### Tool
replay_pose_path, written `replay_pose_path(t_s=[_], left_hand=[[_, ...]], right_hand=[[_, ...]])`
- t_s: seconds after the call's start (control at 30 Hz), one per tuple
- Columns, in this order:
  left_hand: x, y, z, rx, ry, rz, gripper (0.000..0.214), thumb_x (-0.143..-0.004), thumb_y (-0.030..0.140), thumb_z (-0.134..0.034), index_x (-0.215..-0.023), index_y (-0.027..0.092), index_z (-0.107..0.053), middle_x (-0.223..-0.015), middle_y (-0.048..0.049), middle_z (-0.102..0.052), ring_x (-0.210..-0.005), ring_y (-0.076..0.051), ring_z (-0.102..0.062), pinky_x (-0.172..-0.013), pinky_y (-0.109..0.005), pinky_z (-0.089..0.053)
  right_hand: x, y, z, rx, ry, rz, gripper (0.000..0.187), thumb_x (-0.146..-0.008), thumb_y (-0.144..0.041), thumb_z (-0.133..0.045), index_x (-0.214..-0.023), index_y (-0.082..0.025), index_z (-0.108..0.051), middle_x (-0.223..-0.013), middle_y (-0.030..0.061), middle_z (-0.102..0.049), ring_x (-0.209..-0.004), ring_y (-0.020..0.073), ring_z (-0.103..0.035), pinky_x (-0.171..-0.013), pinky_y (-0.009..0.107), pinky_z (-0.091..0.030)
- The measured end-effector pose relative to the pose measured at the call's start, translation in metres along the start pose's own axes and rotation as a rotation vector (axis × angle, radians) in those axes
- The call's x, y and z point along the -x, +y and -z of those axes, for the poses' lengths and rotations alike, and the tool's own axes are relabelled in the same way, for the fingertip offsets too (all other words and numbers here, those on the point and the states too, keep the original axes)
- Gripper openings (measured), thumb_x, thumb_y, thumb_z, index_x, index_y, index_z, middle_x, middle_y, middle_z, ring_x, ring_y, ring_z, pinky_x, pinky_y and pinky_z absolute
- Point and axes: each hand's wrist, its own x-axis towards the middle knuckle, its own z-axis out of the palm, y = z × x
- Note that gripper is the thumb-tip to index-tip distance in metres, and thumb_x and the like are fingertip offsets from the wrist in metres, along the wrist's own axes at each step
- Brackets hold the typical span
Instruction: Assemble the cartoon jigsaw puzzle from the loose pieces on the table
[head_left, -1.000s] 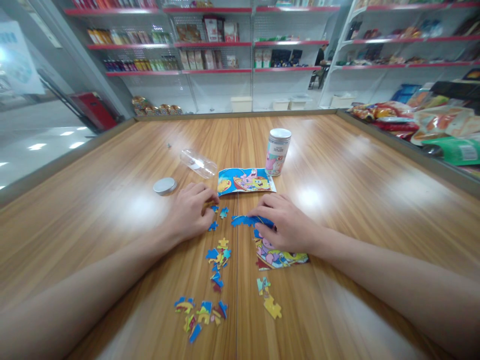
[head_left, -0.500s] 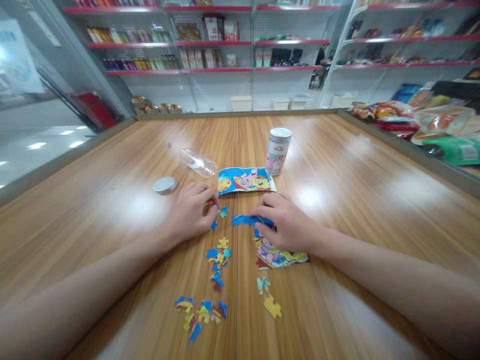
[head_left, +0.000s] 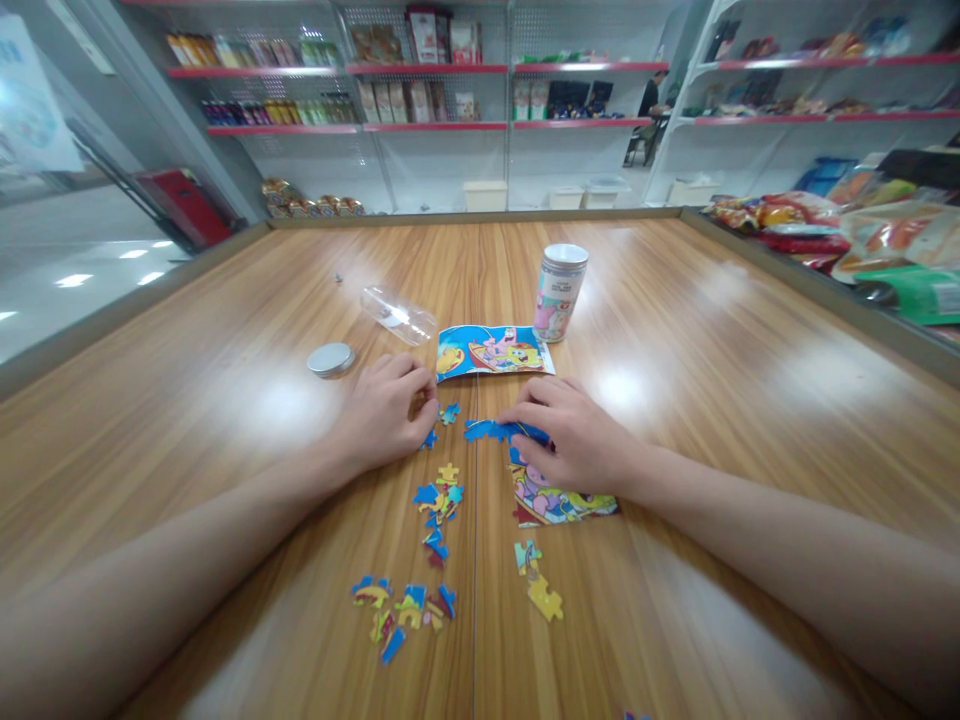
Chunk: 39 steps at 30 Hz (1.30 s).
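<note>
My left hand (head_left: 391, 408) rests on the table with fingers curled and thumb and forefinger close together. Whatever lies between its fingertips is hidden. A blue puzzle piece (head_left: 430, 439) shows by its thumb, and another small puzzle piece (head_left: 449, 413) lies just right of its fingers. My right hand (head_left: 568, 435) has its fingers bent down on a blue strip of joined puzzle pieces (head_left: 487, 430), its right part covered. Just below that strip lies a joined puzzle section (head_left: 559, 505) with pink and yellow cartoon figures, partly under the same hand.
Loose puzzle pieces (head_left: 439, 505) lie between my arms, with more pieces (head_left: 409, 605) nearer me and a yellow piece (head_left: 545, 598) on the right. Beyond my hands are a picture sheet (head_left: 487, 352), an upright can (head_left: 561, 295), a clear bottle (head_left: 397, 315) and a silver lid (head_left: 331, 359).
The view has tilted slightly downward, so everything sits a little higher. Both hands keep nearly the same places over the puzzle, and no piece has visibly moved.
</note>
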Motion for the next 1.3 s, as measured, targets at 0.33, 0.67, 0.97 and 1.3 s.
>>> replay_pose_path(t_s=[0.33,0.67,0.97,1.3], left_hand=[[-0.0002,0.0004,0.0005,-0.008,-0.016,0.026,0.009,-0.086,0.025,-0.057,-0.08,0.018,-0.059,-0.093,-0.0066,-0.058,-0.088,-0.022,-0.054,-0.083,-0.038,-0.045],[0.0006,-0.0005,-0.0012,-0.019,-0.019,0.046,0.013,-0.088,0.026,-0.055,-0.079,0.017,-0.059,-0.093,-0.0057,-0.06,-0.089,-0.022,-0.055,-0.084,-0.039,-0.044],[0.0025,0.0001,0.0058,0.053,0.115,0.009,0.001,-0.078,0.018,-0.057,-0.077,0.018,-0.057,-0.085,-0.0034,-0.06,-0.085,-0.022,-0.053,-0.081,-0.038,-0.041],[0.0017,-0.0003,0.001,0.028,0.073,0.029,0.012,-0.082,0.016,-0.055,-0.086,0.019,-0.066,-0.094,-0.0048,-0.061,-0.091,-0.023,-0.053,-0.086,-0.04,-0.041]], right_hand=[[-0.0015,-0.0009,0.0016,0.001,-0.002,-0.001,0.023,-0.09,-0.023,-0.058,-0.109,-0.018,-0.069,-0.095,0.0076,-0.06,-0.093,0.0219,-0.054,-0.089,0.039,-0.04],[0.0001,-0.0005,0.0018,0.009,-0.008,-0.002,0.024,-0.089,-0.023,-0.058,-0.109,-0.017,-0.07,-0.095,0.0078,-0.06,-0.093,0.0219,-0.055,-0.089,0.038,-0.04],[-0.0006,0.0001,0.0014,0.014,-0.003,0.003,0.024,-0.089,-0.022,-0.058,-0.109,-0.017,-0.07,-0.094,0.0077,-0.06,-0.093,0.022,-0.055,-0.089,0.039,-0.041],[-0.0003,0.0004,0.0016,0.021,-0.007,-0.004,0.024,-0.089,-0.023,-0.059,-0.111,-0.018,-0.069,-0.094,0.0075,-0.059,-0.093,0.0221,-0.055,-0.089,0.039,-0.04]])
